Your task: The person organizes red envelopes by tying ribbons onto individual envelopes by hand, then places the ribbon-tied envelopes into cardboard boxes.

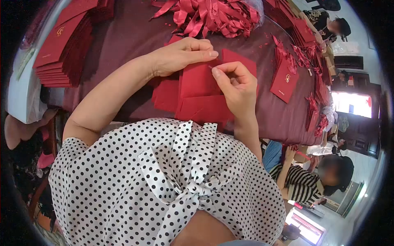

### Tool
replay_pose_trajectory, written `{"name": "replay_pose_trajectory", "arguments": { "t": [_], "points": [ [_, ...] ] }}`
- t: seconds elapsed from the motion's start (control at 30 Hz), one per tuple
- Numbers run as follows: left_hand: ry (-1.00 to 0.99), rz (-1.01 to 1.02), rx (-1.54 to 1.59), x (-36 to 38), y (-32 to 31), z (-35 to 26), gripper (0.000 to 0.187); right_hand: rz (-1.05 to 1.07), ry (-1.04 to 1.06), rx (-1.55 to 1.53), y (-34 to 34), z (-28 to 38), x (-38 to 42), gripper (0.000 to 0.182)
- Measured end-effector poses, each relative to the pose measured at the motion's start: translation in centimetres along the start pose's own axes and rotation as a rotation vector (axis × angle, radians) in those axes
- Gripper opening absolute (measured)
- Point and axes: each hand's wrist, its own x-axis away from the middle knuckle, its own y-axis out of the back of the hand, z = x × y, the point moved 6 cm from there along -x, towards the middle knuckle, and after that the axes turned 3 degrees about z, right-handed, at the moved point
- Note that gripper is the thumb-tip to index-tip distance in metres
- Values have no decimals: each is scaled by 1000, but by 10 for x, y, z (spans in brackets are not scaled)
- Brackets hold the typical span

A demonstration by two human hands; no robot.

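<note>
Several red paper pieces point(199, 84) lie overlapping on the dark red tablecloth, close to my body. My left hand point(182, 55) rests at their upper edge, its fingers curled and its thumb pressed toward the index finger over the paper. To the right, my right hand point(236, 84) pinches at the same upper edge with thumb and index finger. Something small and dark shows between the two hands, too small to make out. Above them is a heap of shiny red ribbons point(213, 16).
A tall stack of red envelopes point(61, 43) with gold print stands at the left. At the right lie red envelopes with ribbons point(284, 82). A person in a striped top point(301, 184) sits at the right side, and other people are farther off.
</note>
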Motion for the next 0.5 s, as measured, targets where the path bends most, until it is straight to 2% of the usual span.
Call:
{"name": "replay_pose_trajectory", "arguments": {
  "t": [0.3,0.33,0.4,0.43,0.47,0.5],
  "points": [
    [10,-38,72,1,-2,-2,32,-45,102,342,-2,12,-5,9],
    [-22,-33,-29,1,-1,-4,34,-47,101,342,-1,16,-5,9],
    [-55,-27,-130,0,0,-6,36,37,249,619,-9,32,-6,10],
    [-99,-34,-257,0,0,-8,36,35,249,618,-9,37,-7,10],
    [-144,-41,-384,-1,0,-10,36,77,390,848,-18,47,-5,11],
    [-144,-37,-385,-1,-1,-9,36,120,529,1078,-28,54,0,12]
  ]
}}
